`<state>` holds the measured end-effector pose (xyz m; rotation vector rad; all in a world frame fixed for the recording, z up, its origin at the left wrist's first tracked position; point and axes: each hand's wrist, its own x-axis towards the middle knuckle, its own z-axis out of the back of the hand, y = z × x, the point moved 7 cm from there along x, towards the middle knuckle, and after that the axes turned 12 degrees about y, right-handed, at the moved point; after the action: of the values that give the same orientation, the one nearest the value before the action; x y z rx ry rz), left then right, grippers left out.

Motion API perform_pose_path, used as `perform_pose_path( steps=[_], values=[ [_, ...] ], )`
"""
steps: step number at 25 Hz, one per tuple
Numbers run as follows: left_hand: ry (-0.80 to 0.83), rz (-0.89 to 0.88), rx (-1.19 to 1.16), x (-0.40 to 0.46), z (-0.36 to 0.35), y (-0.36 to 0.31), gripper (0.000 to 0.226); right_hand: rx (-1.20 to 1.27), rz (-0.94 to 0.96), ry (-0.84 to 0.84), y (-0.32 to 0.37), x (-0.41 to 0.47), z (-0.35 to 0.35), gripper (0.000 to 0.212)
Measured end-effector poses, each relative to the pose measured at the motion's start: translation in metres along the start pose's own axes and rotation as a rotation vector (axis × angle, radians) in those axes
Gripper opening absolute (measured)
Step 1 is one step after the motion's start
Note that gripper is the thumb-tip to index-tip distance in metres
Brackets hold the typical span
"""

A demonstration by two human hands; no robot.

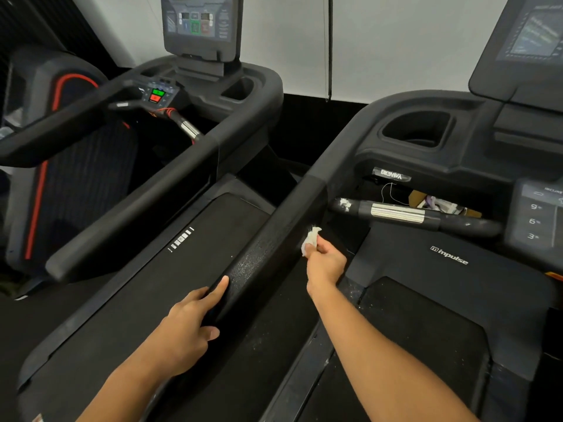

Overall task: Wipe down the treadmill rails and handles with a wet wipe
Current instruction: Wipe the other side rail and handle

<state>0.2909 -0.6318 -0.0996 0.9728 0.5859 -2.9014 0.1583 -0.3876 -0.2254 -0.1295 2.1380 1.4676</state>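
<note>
A black padded side rail [274, 239] of the right treadmill runs from the lower middle up toward its console; its top shows white flecks. My left hand [192, 318] grips the near end of this rail, fingers over the top and thumb on the inner side. My right hand [324, 264] pinches a crumpled white wet wipe [310, 239] and holds it against the rail's inner side, farther along. A front handle [411, 214] with a silver sensor band and white smears crosses just beyond the wipe.
A second treadmill [146, 190] stands to the left with its own long rail, console and belt. The right treadmill's cup holder [417, 129], keypad [536, 217] and belt [426, 336] lie to the right. A white wall stands behind.
</note>
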Motion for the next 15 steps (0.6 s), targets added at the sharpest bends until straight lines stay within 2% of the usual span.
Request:
perform_pose_path(
  steps=[3,5,11,13,15],
  values=[
    [0.006,0.011,-0.006,0.001,-0.001,0.002,0.096,-0.050,-0.027,-0.100,0.001,0.011,0.005,0.031],
    [0.001,0.012,-0.007,0.002,-0.002,0.002,0.096,-0.076,-0.056,-0.108,-0.001,0.004,0.003,0.030],
    [0.016,0.025,-0.010,0.001,-0.002,0.003,0.096,-0.284,0.144,0.264,-0.030,-0.091,-0.015,0.008],
    [0.008,0.024,-0.008,0.001,-0.003,0.001,0.096,-0.243,0.190,0.214,-0.007,-0.078,-0.016,0.017],
    [-0.004,0.024,0.000,0.000,-0.002,0.000,0.095,-0.224,0.208,0.100,0.032,-0.047,-0.016,0.011]
  ],
)
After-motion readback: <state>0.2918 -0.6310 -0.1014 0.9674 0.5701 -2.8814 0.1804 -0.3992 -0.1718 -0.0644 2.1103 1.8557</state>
